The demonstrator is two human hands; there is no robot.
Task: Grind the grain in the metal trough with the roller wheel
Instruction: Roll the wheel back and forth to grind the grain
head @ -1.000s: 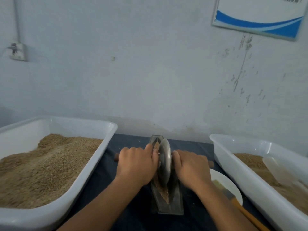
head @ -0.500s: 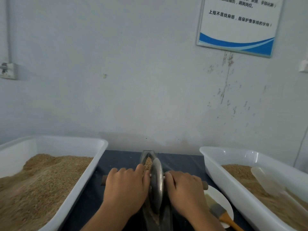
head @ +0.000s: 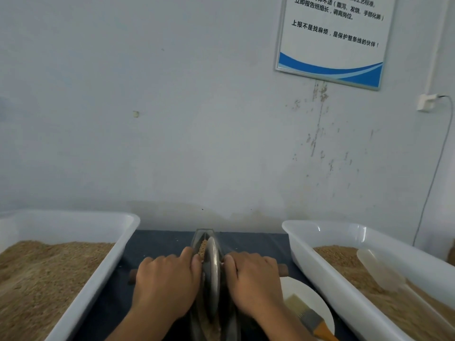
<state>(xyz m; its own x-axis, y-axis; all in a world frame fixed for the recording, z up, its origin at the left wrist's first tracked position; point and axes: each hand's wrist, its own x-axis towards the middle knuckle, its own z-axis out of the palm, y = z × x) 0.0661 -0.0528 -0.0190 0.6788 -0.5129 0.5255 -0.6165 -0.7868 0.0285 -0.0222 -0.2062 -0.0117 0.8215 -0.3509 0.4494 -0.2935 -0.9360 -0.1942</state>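
- Between the two white tubs, at six o'clock of the view, the metal trough [head: 206, 236] runs lengthwise along the table [head: 170, 244]; the roller wheel [head: 212, 269] stands upright in it, and grain [head: 202, 249] is heaped just beyond the wheel, toward twelve o'clock.
- Left hand [head: 167, 284] lies at nine o'clock of the wheel, fingers curled down over the wooden axle handle [head: 133, 275]; right hand [head: 254, 279] mirrors it at three o'clock, wrapped on the other stub [head: 283, 269]; both grips look firm.
- Fingertips on each side sit touching or nearly touching the disc; a sideways slip could pinch them between wheel and trough wall.
- Uneven pressure from one hand could tilt the wheel; it might then ride up the wall and climb out.
- A hard push toward twelve o'clock could shove the heap over the trough's far lip onto the table; loose specks already lie there.
- Nothing visibly anchors the trough; I judge it could skid or rock under force.
- At four o'clock a brush [head: 307, 316] rests on a white plate [head: 290, 286] just beside the right forearm; a drifting elbow could knock it.
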